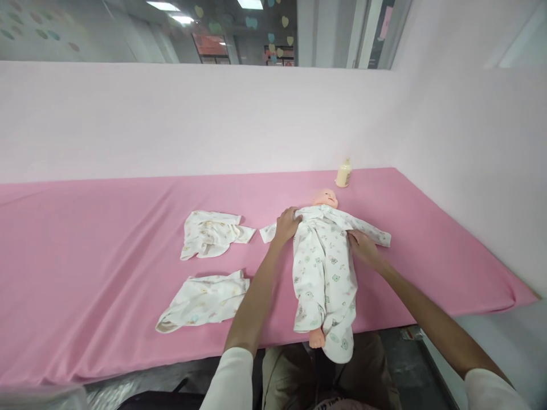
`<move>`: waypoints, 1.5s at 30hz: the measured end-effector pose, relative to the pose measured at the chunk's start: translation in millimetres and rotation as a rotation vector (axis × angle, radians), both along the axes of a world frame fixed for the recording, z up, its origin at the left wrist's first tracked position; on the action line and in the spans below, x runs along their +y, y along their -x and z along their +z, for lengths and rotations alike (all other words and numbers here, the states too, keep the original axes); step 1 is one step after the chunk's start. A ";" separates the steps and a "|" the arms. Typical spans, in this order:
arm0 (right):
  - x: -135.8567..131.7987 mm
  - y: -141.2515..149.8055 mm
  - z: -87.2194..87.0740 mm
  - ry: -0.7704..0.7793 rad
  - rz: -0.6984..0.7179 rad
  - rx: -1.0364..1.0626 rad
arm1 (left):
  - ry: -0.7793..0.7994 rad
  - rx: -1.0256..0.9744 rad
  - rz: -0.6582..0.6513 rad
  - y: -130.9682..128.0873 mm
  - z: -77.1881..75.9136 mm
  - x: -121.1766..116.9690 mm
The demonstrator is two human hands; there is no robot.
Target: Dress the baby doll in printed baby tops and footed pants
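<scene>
A baby doll (325, 198) lies on its back on the pink table (106, 228), dressed in a white printed sleepsuit (325, 273). One bare foot (317, 338) sticks out at the table's front edge. My left hand (286, 224) is closed on the suit at the doll's shoulder and sleeve. My right hand (362, 247) grips the suit's other side below the arm. Both hands press against the doll's torsos sides.
Two loose white printed garments lie to the left: one (211, 233) farther back, one (203, 300) nearer the front edge. A cream feeding bottle (343, 173) stands behind the doll's head by the pink wall. My knees show under the table edge.
</scene>
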State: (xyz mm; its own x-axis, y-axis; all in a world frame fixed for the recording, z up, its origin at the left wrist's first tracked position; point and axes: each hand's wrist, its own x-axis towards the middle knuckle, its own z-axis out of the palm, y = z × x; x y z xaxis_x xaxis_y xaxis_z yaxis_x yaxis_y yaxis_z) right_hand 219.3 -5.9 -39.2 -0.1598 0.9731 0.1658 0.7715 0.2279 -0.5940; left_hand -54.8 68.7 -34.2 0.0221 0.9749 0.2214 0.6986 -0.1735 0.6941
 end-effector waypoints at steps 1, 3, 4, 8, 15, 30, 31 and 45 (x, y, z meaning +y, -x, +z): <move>1.5 -3.6 -1.6 0.027 0.035 0.036 | -0.002 0.002 -0.015 -1.0 -0.9 1.2; 5.8 -7.5 -1.8 0.055 0.101 0.085 | -0.004 0.015 -0.040 -2.7 -3.4 3.6; 8.2 -9.0 -0.7 0.073 0.127 0.092 | 0.003 0.033 -0.046 -3.2 -4.6 4.7; 15.5 -19.2 4.9 0.232 0.170 0.150 | 0.042 0.119 -0.034 -3.0 -8.5 6.9; 18.6 -32.4 2.0 0.364 0.246 0.203 | 0.072 0.109 -0.036 -1.2 -12.8 8.1; 24.1 17.6 -32.2 0.000 -0.345 0.039 | 0.033 0.082 -0.056 1.5 -17.2 6.7; 22.3 18.6 -32.3 0.006 -0.368 0.024 | 0.030 0.076 -0.055 1.5 -16.4 6.5; 31.4 14.5 12.5 -0.477 -0.093 -0.201 | -0.201 0.061 -0.134 2.7 32.9 -27.7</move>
